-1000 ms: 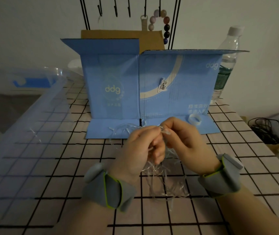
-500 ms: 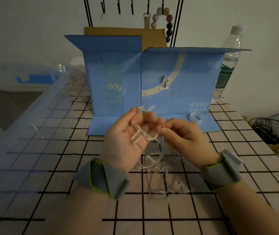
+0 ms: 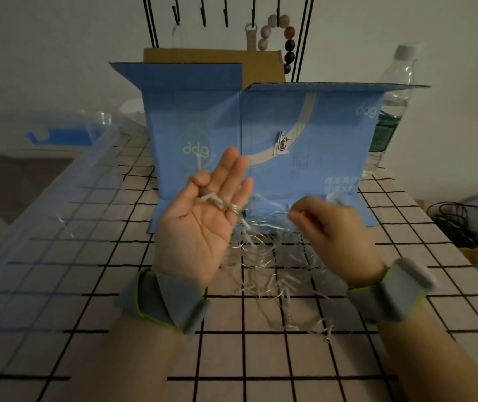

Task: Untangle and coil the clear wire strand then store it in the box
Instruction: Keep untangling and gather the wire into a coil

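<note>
Checked cloth covers the table. On it, the left hand lies palm-up, a few turns of clear wire strand looped round its fingers; the tangle trails down-right to the right hand, pinching it (grip blurred), before the blue box.

Your clear wire strand looks like glossy, transparent plastic. The box before you is matt blue printed cardboard, brown inside. The tablecloth looks smooth; your wristbands are soft grey fabric.
</note>
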The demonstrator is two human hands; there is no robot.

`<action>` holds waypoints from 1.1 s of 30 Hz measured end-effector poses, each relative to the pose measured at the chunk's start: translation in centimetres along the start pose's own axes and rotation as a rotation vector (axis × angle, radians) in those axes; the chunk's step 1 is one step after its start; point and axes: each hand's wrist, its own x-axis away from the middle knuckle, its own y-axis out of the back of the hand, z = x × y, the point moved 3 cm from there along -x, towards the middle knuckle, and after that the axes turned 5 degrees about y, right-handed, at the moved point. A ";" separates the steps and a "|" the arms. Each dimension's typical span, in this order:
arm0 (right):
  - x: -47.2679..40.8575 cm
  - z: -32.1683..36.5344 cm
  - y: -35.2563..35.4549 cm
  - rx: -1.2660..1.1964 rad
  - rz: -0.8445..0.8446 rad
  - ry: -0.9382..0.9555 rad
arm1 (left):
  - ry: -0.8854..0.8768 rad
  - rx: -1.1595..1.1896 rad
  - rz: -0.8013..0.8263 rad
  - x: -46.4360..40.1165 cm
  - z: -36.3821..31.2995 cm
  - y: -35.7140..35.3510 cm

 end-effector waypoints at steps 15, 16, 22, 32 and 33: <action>0.9 3.5 -1.7 -0.141 0.518 0.222 | -0.293 -0.865 -0.190 0.0 0.6 0.9; 0.9 3.8 -1.5 -0.159 0.512 0.235 | -0.301 -1.042 -0.193 0.2 1.0 0.8; 0.5 3.7 -0.2 -0.335 0.366 0.204 | -0.287 -1.587 0.053 0.8 2.5 0.4; 0.0 1.8 1.1 -0.569 0.048 0.009 | -0.282 -1.410 -0.087 0.7 1.4 0.5; -0.1 1.5 1.2 -0.553 0.013 -0.012 | -0.257 -1.261 -0.137 0.6 1.2 0.5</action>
